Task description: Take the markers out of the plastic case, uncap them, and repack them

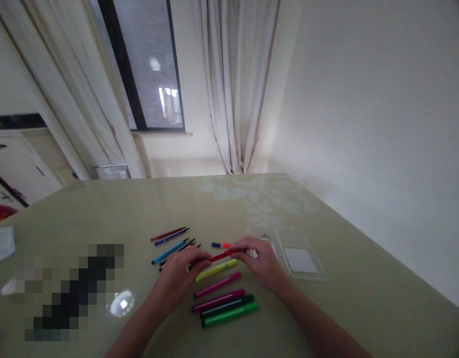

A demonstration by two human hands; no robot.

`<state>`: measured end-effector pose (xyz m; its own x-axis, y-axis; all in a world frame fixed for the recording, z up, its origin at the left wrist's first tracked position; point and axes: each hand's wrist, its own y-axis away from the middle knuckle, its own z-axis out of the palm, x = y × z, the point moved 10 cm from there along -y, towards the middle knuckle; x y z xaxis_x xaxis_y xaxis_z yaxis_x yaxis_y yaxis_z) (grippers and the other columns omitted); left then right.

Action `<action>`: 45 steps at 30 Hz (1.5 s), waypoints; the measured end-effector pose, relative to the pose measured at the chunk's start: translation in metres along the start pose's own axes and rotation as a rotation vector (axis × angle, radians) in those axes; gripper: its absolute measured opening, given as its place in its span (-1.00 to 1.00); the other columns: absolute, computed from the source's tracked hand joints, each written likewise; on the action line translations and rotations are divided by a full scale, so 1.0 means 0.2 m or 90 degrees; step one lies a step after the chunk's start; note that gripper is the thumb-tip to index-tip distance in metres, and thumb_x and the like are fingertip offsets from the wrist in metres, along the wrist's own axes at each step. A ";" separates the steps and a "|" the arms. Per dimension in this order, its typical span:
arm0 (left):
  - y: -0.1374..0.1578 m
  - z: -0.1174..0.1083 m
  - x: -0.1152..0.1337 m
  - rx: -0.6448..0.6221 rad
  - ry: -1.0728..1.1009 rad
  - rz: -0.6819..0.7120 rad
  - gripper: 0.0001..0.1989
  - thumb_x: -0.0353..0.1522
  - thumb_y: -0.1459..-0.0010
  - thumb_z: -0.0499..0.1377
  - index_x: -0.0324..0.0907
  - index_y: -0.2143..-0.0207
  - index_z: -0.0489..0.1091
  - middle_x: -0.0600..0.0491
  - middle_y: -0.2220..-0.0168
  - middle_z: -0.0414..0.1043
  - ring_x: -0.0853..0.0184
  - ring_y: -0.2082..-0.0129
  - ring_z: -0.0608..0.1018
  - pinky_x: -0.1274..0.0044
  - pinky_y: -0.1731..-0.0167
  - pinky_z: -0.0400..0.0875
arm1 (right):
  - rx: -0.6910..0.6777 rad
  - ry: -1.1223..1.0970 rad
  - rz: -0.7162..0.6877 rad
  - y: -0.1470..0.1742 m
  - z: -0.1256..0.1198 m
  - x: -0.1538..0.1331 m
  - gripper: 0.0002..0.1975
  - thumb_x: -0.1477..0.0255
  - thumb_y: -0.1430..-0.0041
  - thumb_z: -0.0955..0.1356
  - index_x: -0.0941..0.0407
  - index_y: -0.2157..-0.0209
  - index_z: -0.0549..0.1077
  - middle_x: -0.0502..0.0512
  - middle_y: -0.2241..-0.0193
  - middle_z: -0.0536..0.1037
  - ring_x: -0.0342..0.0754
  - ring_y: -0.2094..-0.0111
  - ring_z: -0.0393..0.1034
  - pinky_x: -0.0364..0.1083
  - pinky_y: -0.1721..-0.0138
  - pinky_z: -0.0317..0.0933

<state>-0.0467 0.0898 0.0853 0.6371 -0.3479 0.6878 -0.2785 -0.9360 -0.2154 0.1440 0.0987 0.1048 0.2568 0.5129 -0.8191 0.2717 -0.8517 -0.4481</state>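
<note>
A red marker (218, 256) is held between both hands above the table. My left hand (181, 271) pinches its left end, and my right hand (257, 258) grips its right end, fingers closed. Under and in front of the hands lie a yellow marker (216, 269), a magenta marker (217, 285), a second magenta marker (218, 300), a dark green marker (227, 306) and a bright green marker (230, 314). Behind the red marker is an orange and purple marker (216, 244), partly hidden by my right hand. A blue marker (169, 251) lies beyond my left hand among several thinner ones.
A clear plastic case (315, 271) lies open to the right of my right hand. Farther left are a dark red marker (168, 234) and a purple marker (172, 236). A round shiny object (121, 303) sits left of my left arm, near a blurred-out patch. The wall borders the table's right edge.
</note>
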 end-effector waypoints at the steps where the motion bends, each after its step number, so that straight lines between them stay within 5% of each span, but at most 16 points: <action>1: 0.00 0.00 0.00 0.005 0.003 -0.003 -0.81 -0.23 -0.27 0.19 -0.04 0.25 0.60 0.06 0.29 0.63 0.24 0.28 0.59 0.48 0.21 0.41 | 0.007 -0.003 0.001 0.00 -0.01 0.01 -0.87 0.29 -0.25 0.46 -0.01 0.24 0.68 0.09 0.31 0.69 0.00 0.29 0.55 -0.04 0.21 0.40; 16: 0.00 0.03 -0.01 -0.018 0.030 -0.042 -0.85 -0.25 -0.23 0.24 -0.01 0.28 0.63 0.11 0.32 0.66 0.26 0.29 0.62 0.50 0.23 0.41 | -0.025 -0.006 0.043 0.01 0.02 0.05 -0.94 0.36 -0.17 0.51 0.01 0.31 0.69 0.02 0.39 0.67 -0.05 0.35 0.53 -0.11 0.27 0.34; 22: 0.01 0.05 0.00 -0.067 0.030 -0.010 -0.81 -0.22 -0.29 0.19 -0.08 0.22 0.55 0.07 0.28 0.60 0.30 0.30 0.58 0.52 0.27 0.42 | -0.047 0.018 0.055 -0.01 0.01 0.06 -0.82 0.26 -0.23 0.47 0.04 0.21 0.66 0.06 0.30 0.68 -0.03 0.30 0.55 -0.10 0.24 0.36; 29: 0.04 0.13 0.05 -0.122 -0.102 0.049 -0.86 -0.23 -0.20 0.25 -0.09 0.33 0.53 0.04 0.28 0.53 0.22 0.20 0.52 0.46 0.19 0.34 | -0.149 0.321 -0.046 0.00 0.14 0.10 -0.76 0.34 -0.44 0.29 0.05 0.05 0.59 0.10 0.02 0.63 0.05 -0.02 0.44 0.06 -0.11 0.16; 37: 0.00 -0.15 -0.30 0.038 -0.213 -0.139 -0.69 -0.16 -0.33 0.05 -0.11 0.29 0.50 -0.03 0.21 0.53 0.13 0.16 0.54 0.37 0.14 0.33 | -0.140 0.449 0.003 0.00 0.16 0.15 -0.74 0.34 -0.47 0.27 0.09 0.19 0.59 0.10 0.18 0.63 0.02 0.10 0.42 0.00 0.02 0.14; 45: 0.03 -0.16 -0.38 0.011 -0.288 -0.175 -0.74 -0.23 -0.27 0.05 -0.12 0.32 0.49 -0.05 0.24 0.54 0.12 0.19 0.55 0.37 0.17 0.34 | -0.058 0.344 0.024 -0.01 0.09 0.15 -0.94 0.43 -0.31 0.42 0.09 0.21 0.57 0.09 0.19 0.61 0.05 0.09 0.43 0.00 0.02 0.19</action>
<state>-0.1187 0.1130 0.0540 0.9323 -0.0740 0.3540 -0.0474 -0.9954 -0.0834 0.1342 0.1143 0.0742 0.7012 0.4845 -0.5230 0.3256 -0.8703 -0.3696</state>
